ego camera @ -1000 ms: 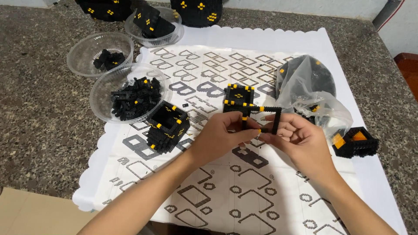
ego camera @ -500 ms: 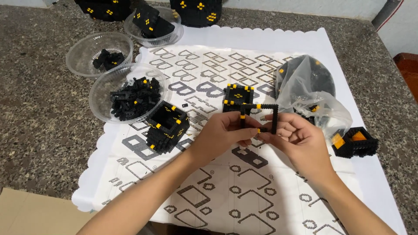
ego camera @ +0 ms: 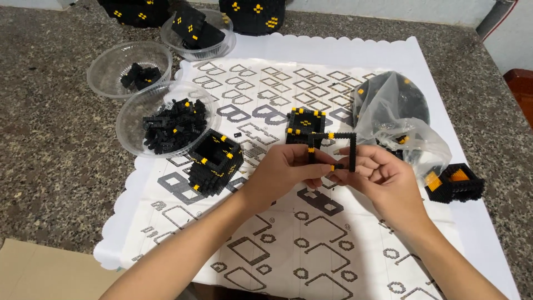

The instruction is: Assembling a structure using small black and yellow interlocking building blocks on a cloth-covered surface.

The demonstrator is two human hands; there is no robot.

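At frame centre, the left hand (ego camera: 286, 169) and right hand (ego camera: 383, 178) both pinch a thin black brick frame (ego camera: 333, 149) with closed fingers, above the patterned mat (ego camera: 333, 61). A black brick cube (ego camera: 215, 161) sits just left; open mat lies below.

We take the mat (ego camera: 288, 233) as our landmark — three bowls (ego camera: 166, 125) sit off its left edge. On it, a brick cube (ego camera: 215, 161) lies left, a bag (ego camera: 397, 119) right — another cube (ego camera: 455, 182) beyond.
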